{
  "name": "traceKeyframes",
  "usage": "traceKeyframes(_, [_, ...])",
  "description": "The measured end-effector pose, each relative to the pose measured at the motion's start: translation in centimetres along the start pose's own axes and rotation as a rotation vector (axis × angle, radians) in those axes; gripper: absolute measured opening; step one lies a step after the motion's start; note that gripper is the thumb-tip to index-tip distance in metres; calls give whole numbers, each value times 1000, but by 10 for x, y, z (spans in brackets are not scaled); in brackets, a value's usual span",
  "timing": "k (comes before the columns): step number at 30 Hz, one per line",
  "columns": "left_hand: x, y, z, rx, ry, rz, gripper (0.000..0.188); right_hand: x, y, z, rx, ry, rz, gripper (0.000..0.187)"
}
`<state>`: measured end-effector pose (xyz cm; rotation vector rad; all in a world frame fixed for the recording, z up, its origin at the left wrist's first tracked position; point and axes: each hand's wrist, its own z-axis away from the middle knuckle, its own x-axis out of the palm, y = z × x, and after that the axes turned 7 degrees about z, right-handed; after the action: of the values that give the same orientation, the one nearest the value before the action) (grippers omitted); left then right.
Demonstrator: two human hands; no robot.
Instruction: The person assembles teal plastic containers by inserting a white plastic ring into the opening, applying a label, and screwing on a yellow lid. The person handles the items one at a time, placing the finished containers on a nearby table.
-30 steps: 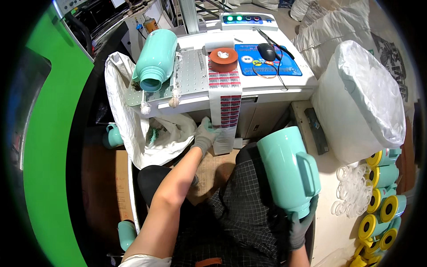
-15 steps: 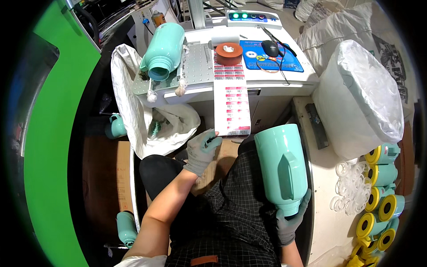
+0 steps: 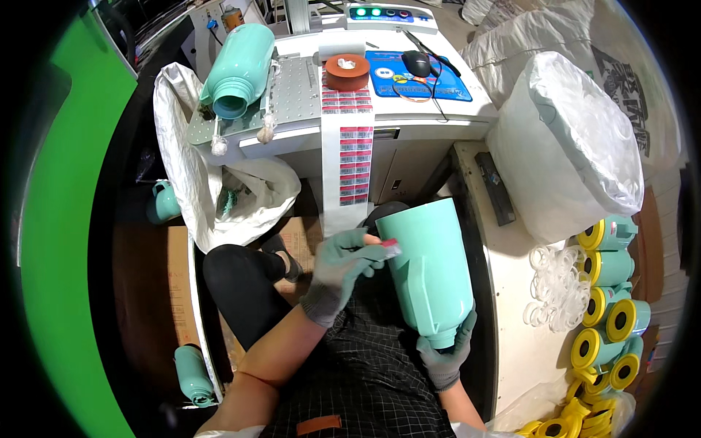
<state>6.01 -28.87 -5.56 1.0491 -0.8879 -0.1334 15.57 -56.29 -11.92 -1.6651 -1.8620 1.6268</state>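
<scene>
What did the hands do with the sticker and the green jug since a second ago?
The left hand left the hanging sticker strip, came down with a small sticker pinched in its fingers, and now puts it against the jug. The right hand turned the jug so its handle is out of sight. The right hand's grip at the neck and the second jug on the machine stayed.

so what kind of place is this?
Likely a small factory labelling station: a long strip of red stickers hangs off the machine bench, the gloved hands hold a teal jug body, and yellow-capped parts pile alongside.
</scene>
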Motion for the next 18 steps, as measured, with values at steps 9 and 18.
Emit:
traceKeyframes(9, [7,-2,-6,-133,-58,-37,14,1,-1,5,-39,-47,85,117])
traceKeyframes(18, [-7,-3,-9,73,8,-322,18,1,-10,-3,-160,-46,237,119])
